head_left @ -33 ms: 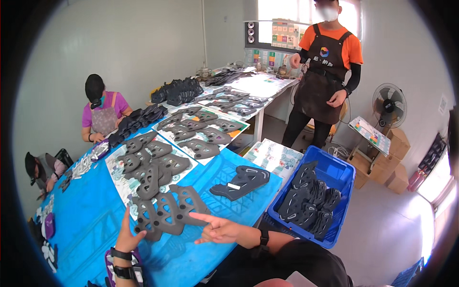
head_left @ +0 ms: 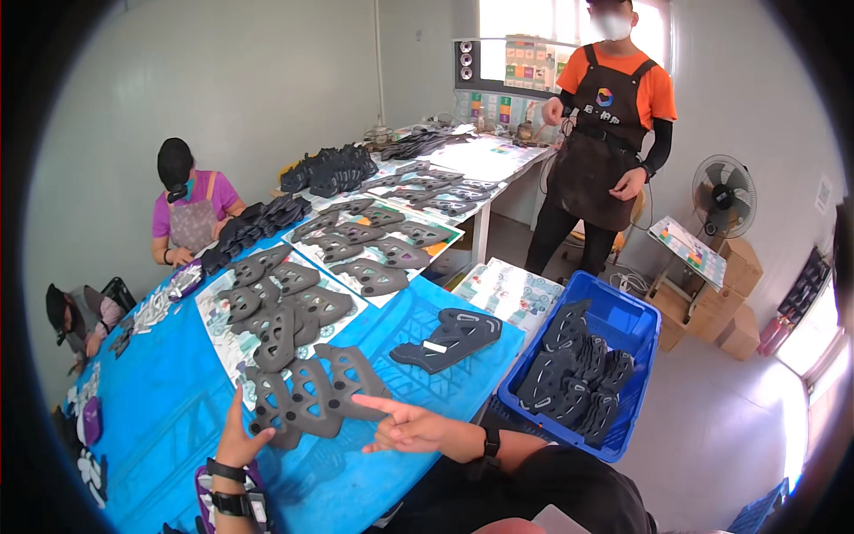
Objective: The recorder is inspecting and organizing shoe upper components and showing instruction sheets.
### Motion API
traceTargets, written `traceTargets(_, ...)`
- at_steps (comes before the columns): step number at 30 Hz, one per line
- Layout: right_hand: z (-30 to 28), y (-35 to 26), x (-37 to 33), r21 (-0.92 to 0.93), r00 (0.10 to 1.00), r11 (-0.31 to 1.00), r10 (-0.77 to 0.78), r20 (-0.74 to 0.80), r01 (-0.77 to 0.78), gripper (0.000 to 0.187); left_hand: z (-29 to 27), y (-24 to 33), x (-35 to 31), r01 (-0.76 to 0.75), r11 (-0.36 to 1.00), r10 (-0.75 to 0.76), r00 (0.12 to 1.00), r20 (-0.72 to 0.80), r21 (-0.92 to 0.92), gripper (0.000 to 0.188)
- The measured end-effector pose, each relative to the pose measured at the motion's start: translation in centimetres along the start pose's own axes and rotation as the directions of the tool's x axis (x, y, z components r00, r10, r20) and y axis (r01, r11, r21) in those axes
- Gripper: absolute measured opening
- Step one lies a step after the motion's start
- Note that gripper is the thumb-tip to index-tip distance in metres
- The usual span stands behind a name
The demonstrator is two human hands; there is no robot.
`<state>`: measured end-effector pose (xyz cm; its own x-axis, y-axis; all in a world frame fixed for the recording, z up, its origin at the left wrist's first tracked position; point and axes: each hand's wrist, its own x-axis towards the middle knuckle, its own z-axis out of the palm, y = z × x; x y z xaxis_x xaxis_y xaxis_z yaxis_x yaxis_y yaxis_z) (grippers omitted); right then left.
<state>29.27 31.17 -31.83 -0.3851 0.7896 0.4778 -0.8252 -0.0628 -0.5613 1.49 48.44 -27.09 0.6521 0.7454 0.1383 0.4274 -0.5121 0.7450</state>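
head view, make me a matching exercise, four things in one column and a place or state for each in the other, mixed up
1. left hand
2. right hand
3. blue plastic crate
4. fan

a. near cardboard boxes
b. index finger extended, at the rightmost pad of the nearest grey row
c. filled partway with dark pieces
d. thumb at that row's leftmost pad

Pairs: 1-d, 2-b, 3-c, 4-a

Grey pieces (head_left: 322, 422) look matt, the blue tabletop (head_left: 169, 383) glossy, the crate (head_left: 607, 304) plastic.
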Motion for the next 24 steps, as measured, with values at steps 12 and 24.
traceTargets(12,-0.6,0.7,-0.1,0.043,0.973,0.999,-0.019,-0.229,0.03,0.059,2.0,-2.4,0.8,0.169,0.984,-0.164,0.983,0.079,-0.062,0.095)
traceTargets(24,0.9,-3.3,4.3,-0.895,0.961,-0.381,0.057,-0.272,-0.231,0.044,1.6,-3.0,0.4,0.26,0.966,-0.256,0.951,0.174,-0.002,0.09)
